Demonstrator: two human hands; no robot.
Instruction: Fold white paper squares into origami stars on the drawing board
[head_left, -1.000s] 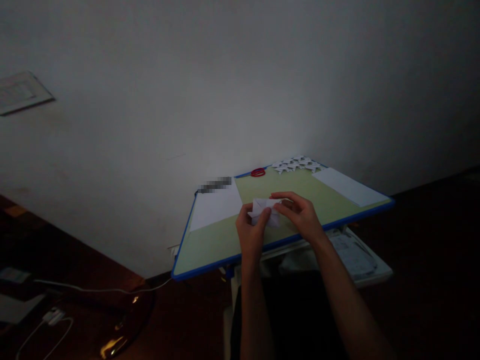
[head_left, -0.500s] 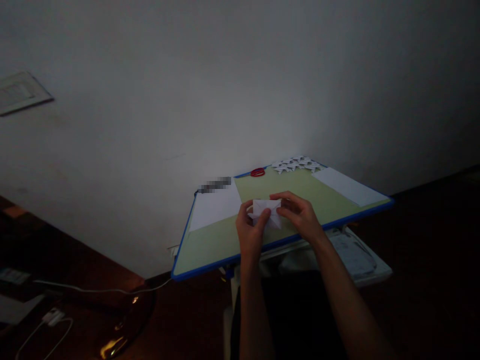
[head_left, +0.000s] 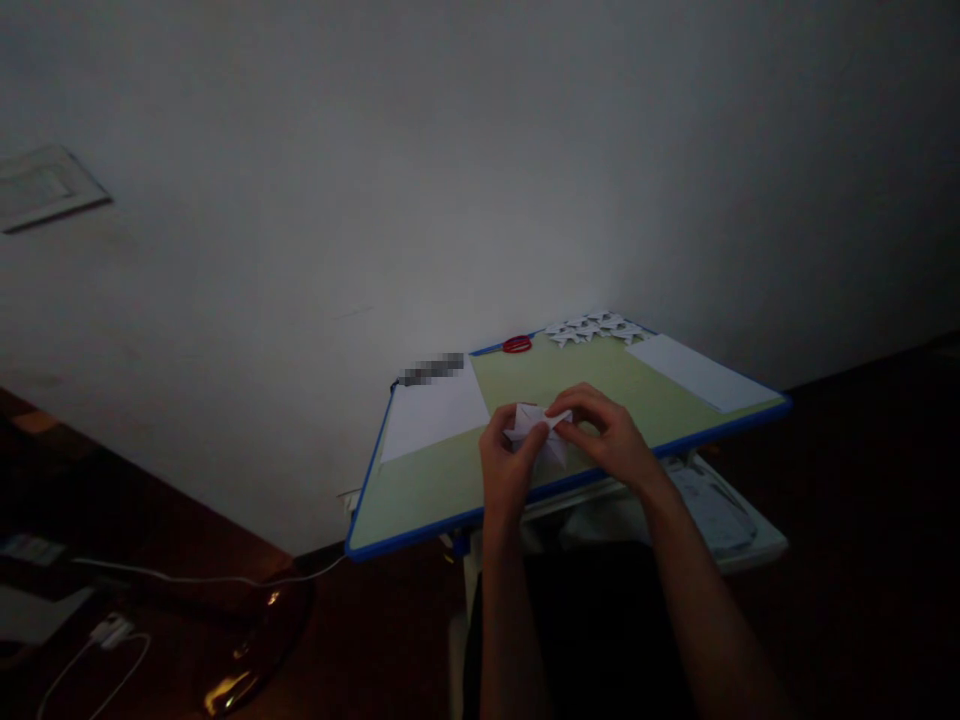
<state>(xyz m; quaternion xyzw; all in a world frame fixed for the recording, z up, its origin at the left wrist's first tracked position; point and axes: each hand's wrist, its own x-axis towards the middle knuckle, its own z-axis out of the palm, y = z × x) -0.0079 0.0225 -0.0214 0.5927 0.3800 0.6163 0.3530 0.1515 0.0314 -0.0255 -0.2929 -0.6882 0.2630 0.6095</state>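
Note:
Above the near edge of a pale green table (head_left: 427, 505), both hands hold one small piece of folded white paper (head_left: 553, 450). My left hand (head_left: 507, 455) grips its left side, the thumb pressed flat on the front and the fingers behind. My right hand (head_left: 606, 437) pinches the upper right part between thumb and forefinger. Creases run across the paper, and a pointed flap hangs down below the thumbs. The fingers cover part of its back and sides.
White sheets (head_left: 431, 415) lie on the table's left and more paper (head_left: 701, 373) on its right. Red-handled scissors (head_left: 516, 345) rest at the back edge beside several folded white paper shapes (head_left: 592, 328). An open drawer (head_left: 720, 510) juts out below. A wall (head_left: 450, 200) stands behind.
My right thumb and forefinger have closed in on the paper's upper right part, and its top flap now looks bent inward. Both hands sit slightly farther right in view.

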